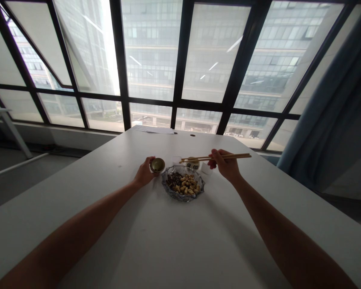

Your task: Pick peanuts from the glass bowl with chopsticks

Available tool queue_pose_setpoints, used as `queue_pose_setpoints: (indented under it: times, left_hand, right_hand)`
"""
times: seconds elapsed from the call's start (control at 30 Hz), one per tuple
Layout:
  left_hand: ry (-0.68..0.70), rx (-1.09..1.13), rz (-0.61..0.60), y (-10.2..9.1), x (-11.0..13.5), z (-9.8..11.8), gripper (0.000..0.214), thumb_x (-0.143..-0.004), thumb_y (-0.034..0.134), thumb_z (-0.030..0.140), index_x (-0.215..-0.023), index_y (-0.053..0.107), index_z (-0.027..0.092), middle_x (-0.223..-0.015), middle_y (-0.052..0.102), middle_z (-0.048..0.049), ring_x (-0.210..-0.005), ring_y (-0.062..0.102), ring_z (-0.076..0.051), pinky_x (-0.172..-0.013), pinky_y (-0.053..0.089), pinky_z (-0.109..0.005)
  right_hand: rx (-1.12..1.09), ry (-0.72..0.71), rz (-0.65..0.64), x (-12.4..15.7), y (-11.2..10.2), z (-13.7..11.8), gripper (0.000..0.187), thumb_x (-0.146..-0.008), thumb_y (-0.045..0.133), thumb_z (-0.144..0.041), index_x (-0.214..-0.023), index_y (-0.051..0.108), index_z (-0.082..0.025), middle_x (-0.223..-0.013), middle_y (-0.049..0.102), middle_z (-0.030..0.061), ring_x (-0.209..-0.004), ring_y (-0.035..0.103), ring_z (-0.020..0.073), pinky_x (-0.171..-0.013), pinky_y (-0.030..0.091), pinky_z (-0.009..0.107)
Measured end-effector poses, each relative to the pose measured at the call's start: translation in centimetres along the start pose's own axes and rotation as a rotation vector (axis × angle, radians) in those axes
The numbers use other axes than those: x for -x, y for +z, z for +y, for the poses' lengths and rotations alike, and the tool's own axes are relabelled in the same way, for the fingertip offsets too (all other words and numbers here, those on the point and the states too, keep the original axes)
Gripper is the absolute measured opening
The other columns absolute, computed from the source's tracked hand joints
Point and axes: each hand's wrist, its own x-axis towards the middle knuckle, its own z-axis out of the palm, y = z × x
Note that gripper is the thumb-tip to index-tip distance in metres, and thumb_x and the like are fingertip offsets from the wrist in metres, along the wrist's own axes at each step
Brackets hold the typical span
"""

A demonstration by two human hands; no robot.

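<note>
Left-hand fingers (148, 161) are curled around the near-left side of a small round cup (157, 165), the grip closed only as far as the cup's wall allows. The cup tilts so that its greenish inside faces the viewer. Right-hand fingers (214, 153) are closed on a pair of chopsticks (239, 155) — the tips extend leftward from the grip, the thick ends rightward past the hand. A small pale-yellow piece (180, 162) shows at the tips; whether the tips pinch it cannot be told.

Between the two sets of fingers, and nearer to the viewer than either, a scalloped glass bowl (183, 197) rests on the white counter (168, 241). Its left part, toward the left-hand fingers, contains dark seeds (172, 180); its right part contains unshelled peanuts (189, 184). Just behind the bowl, left of the right-hand fingers, stands a cream container (192, 165) with dark characters; the chopsticks cross in front of its upper part. A white block-like item (206, 169) lies just left of the right hand — near the bowl's rim. Well beyond both sets of fingers, white paper (159, 130) lies at the far edge.
</note>
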Motion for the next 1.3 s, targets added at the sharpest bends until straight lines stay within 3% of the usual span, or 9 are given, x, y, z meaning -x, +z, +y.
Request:
queue_pose_setpoints:
  times: [0.3,0.47,0.57,0.7,0.8,0.9,1.07,1.3]
  left_hand:
    - [0.06,-0.036,-0.007,-0.1,0.2,0.5,0.073,-0.059,0.079,0.016,-0.124,0.048,0.022,-0.136,0.059,-0.013,-0.123,0.059,-0.028,-0.106,0.044,-0.045]
    - [-0.02,-0.044,0.015,-0.2,0.1,0.0,0.073,-0.059,0.081,0.024,-0.123,0.048,0.02,-0.12,0.066,-0.0122,-0.113,0.063,-0.028,-0.096,0.05,-0.043]
    - [-0.081,-0.024,0.02,-0.2,0.0,-0.3,0.073,-0.059,0.083,0.027,-0.122,0.048,0.021,-0.116,0.068,-0.0106,-0.11,0.065,-0.028,-0.094,0.051,-0.042]
    - [-0.096,-0.011,0.018,-0.1,-0.1,-0.4,0.074,-0.058,0.083,0.027,-0.122,0.048,0.021,-0.117,0.068,-0.0101,-0.11,0.064,-0.027,-0.095,0.05,-0.042]
    - [-0.098,-0.011,0.022,-0.1,-0.1,-0.3,0.073,-0.059,0.083,0.029,-0.122,0.048,0.021,-0.116,0.068,-0.0104,-0.11,0.064,-0.028,-0.095,0.05,-0.042]
    - [-0.102,-0.024,0.025,-0.1,-0.1,-0.3,0.072,-0.059,0.083,0.031,-0.122,0.049,0.02,-0.114,0.068,-0.0108,-0.109,0.065,-0.028,-0.093,0.051,-0.041]
    - [-0.105,-0.034,0.025,-0.1,-0.1,-0.2,0.072,-0.06,0.082,0.033,-0.123,0.049,0.019,-0.114,0.068,-0.011,-0.107,0.065,-0.028,-0.092,0.051,-0.04]
    - [-0.112,-0.036,0.019,0.0,-0.2,-0.1,0.073,-0.061,0.082,0.033,-0.125,0.048,0.018,-0.117,0.067,-0.0127,-0.107,0.065,-0.028,-0.091,0.052,-0.04]
  right_hand:
    - [0.004,-0.012,0.031,-0.3,-0.4,0.4,0.051,-0.077,0.065,-0.069,-0.071,0.064,-0.018,-0.051,0.066,0.0035,-0.039,0.057,0.0138,-0.038,0.048,0.026]
    - [-0.046,0.109,0.296,-1.0,-0.5,1.0,0.048,-0.077,0.067,-0.064,-0.068,0.063,-0.017,-0.048,0.064,0.0036,-0.036,0.056,0.0133,-0.034,0.045,0.024]
    - [-0.005,0.134,0.355,-1.2,-0.7,1.3,0.047,-0.079,0.065,-0.063,-0.068,0.062,-0.017,-0.047,0.064,0.0043,-0.036,0.058,0.0148,-0.034,0.046,0.024]
    - [0.23,-0.019,0.284,-0.7,-1.3,1.3,0.05,-0.084,0.057,-0.066,-0.068,0.061,-0.019,-0.051,0.066,0.0049,-0.041,0.061,0.0163,-0.039,0.048,0.026]
    - [0.49,-0.209,0.081,-0.1,-1.6,1.2,0.051,-0.089,0.049,-0.067,-0.068,0.059,-0.021,-0.056,0.067,0.0045,-0.046,0.062,0.0162,-0.049,0.05,0.027]
    - [0.585,-0.283,-0.098,0.4,-1.5,1.3,0.051,-0.092,0.045,-0.065,-0.068,0.058,-0.023,-0.056,0.065,0.0032,-0.048,0.06,0.0159,-0.051,0.048,0.028]
    - [0.523,-0.216,-0.174,0.7,-0.9,2.4,0.048,-0.092,0.047,-0.063,-0.07,0.06,-0.022,-0.055,0.063,0.0014,-0.048,0.058,0.0157,-0.05,0.045,0.027]
    - [0.405,-0.076,-0.067,0.5,-0.4,3.6,0.054,-0.084,0.052,-0.072,-0.069,0.06,-0.021,-0.058,0.066,0.0045,-0.051,0.062,0.0179,-0.049,0.047,0.028]
